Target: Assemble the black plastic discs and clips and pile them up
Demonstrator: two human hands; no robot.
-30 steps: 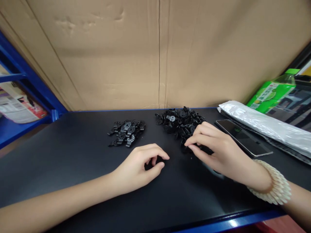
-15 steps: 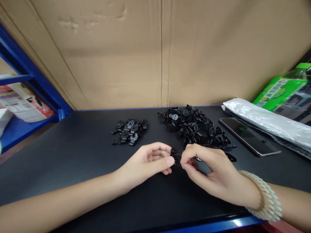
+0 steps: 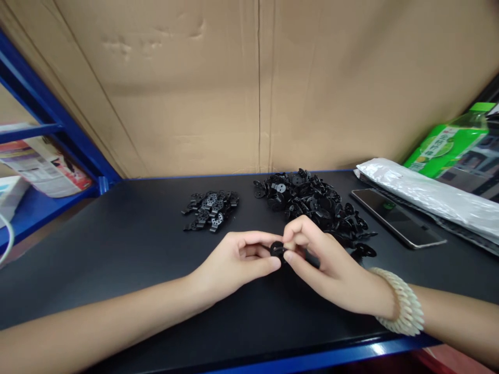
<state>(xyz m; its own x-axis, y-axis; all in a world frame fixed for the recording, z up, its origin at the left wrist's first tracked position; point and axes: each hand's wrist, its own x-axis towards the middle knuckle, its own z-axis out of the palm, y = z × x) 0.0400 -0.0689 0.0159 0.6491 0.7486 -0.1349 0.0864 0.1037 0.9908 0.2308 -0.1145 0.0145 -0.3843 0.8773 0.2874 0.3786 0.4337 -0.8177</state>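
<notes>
My left hand (image 3: 237,262) and my right hand (image 3: 325,262) meet at the middle of the black table (image 3: 117,259). Both pinch one small black plastic part (image 3: 277,250) between thumbs and fingertips, just above the surface. Behind my right hand lies a large heap of loose black parts (image 3: 312,205). A smaller pile of flat black pieces with holes (image 3: 210,209) sits behind my left hand. A pale beaded bracelet (image 3: 403,307) is on my right wrist.
A dark phone (image 3: 395,217) lies right of the big heap, beside a long clear plastic bag (image 3: 429,195) and a green packet (image 3: 444,143). A cardboard sheet (image 3: 257,83) stands behind the table. Blue shelving (image 3: 50,114) with printed papers is at the left.
My right hand left the big heap with a black part and came to the centre. My left hand rose to meet it, and both now pinch the part together.
</notes>
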